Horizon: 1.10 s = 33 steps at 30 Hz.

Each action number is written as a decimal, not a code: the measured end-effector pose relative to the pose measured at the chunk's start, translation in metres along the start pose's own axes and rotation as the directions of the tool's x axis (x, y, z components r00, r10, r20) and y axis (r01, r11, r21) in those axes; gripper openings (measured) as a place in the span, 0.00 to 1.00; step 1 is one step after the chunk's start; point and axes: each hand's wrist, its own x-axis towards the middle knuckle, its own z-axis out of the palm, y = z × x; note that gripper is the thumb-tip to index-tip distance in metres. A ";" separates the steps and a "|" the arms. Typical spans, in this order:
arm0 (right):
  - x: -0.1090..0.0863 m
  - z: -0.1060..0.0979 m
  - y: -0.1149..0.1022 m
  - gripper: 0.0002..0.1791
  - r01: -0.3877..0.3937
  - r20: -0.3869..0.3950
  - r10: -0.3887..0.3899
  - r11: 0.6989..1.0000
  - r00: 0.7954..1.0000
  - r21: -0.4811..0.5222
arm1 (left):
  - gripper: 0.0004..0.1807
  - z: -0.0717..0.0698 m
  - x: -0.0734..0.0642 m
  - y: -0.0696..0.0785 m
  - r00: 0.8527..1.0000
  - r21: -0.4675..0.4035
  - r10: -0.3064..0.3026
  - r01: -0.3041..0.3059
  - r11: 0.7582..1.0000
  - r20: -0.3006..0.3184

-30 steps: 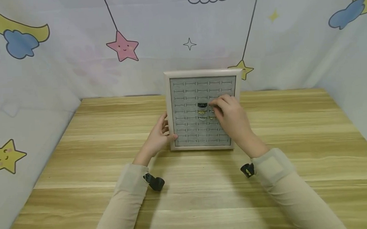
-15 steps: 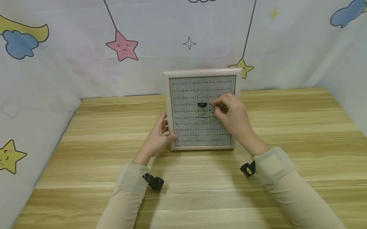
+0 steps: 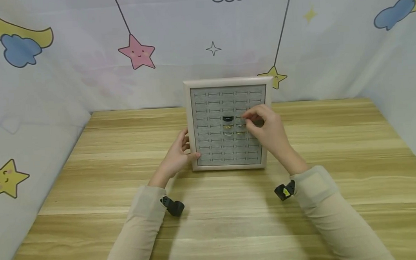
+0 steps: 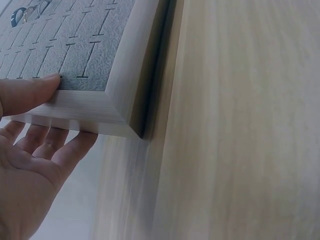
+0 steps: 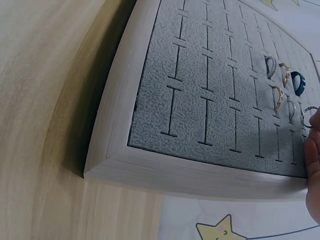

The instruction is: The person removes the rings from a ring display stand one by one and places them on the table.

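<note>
Pinching a thin ring (image 5: pixel 303 118) between thumb and finger, the right hand (image 3: pixel 268 128) is the nearer one; the ring lies just left of that hand, at a slot running sideways across the gray pad (image 3: pixel 208 144). Whether it is seated there, I cannot tell. Just left sits a black ring (image 3: pixel 228 118), above a gold ring (image 3: pixel 228 126) and a silver ring (image 3: pixel 228 135); two more rings (image 3: pixel 241 132) sit below the pinched one. Gripping the pale frame (image 3: pixel 227 168) around the pad, the left hand (image 3: pixel 177 157) has its thumb in front, fingers behind.
</note>
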 end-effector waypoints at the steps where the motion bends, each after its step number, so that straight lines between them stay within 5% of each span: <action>1: 0.000 0.000 0.000 0.07 -0.008 -0.001 0.008 1.000 1.000 0.010 | 0.46 0.000 0.000 0.000 1.000 0.002 0.000 0.000 1.000 0.001; 6: 0.000 -0.005 0.001 0.08 -0.107 0.018 0.106 0.988 0.994 0.110 | 0.47 -0.001 0.001 -0.001 1.000 0.002 0.000 0.000 1.000 0.005; 9: 0.001 -0.011 0.001 0.09 -0.213 0.056 0.206 0.955 0.977 0.206 | 0.47 -0.001 0.001 -0.001 1.000 -0.001 0.001 -0.001 1.000 0.010; 15: 0.001 -0.026 0.004 0.05 -0.367 0.082 0.366 0.836 0.927 0.409 | 0.46 0.000 0.000 -0.001 1.000 -0.005 0.007 -0.007 1.000 0.008; 21: 0.003 -0.045 0.020 0.10 -0.337 -0.047 0.463 0.707 0.885 0.622 | 0.46 0.001 0.000 0.001 1.000 -0.007 0.006 -0.006 1.000 0.014; 24: 0.004 -0.054 0.031 0.07 -0.309 -0.079 0.527 0.607 0.846 0.732 | 0.47 0.000 -0.001 0.001 1.000 -0.004 0.002 -0.002 1.000 0.016; 28: 0.003 -0.064 0.046 0.06 -0.362 -0.047 0.645 0.487 0.763 0.795 | 0.47 0.000 -0.001 0.002 1.000 0.003 -0.002 0.002 1.000 0.019; 30: 0.001 -0.066 0.054 0.07 -0.432 -0.020 0.690 0.475 0.723 0.767 | 0.46 0.000 -0.001 0.001 1.000 0.004 -0.002 0.002 1.000 0.022; 33: -0.005 -0.067 0.067 0.07 -0.551 0.021 0.726 0.502 0.687 0.667 | 0.46 0.000 -0.001 0.001 1.000 0.000 -0.004 0.004 1.000 0.026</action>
